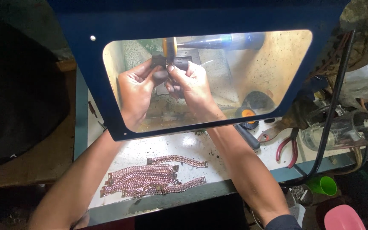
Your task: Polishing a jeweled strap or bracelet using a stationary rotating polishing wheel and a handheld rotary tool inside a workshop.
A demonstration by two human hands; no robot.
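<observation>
Both hands' fingers [172,70] pinch dark piece [167,62].

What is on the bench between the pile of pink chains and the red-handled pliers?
In the head view, the person's right forearm crosses the white bench between the pink chains and the red-handled pliers. A dark tool handle also lies there.

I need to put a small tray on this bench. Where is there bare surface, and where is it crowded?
Bare white bench top lies between the pile of pink chain bracelets and the red-handled pliers. Right of the pliers it is crowded: glass jar, cables, green cup. Both hands fill the lit hood.
</observation>
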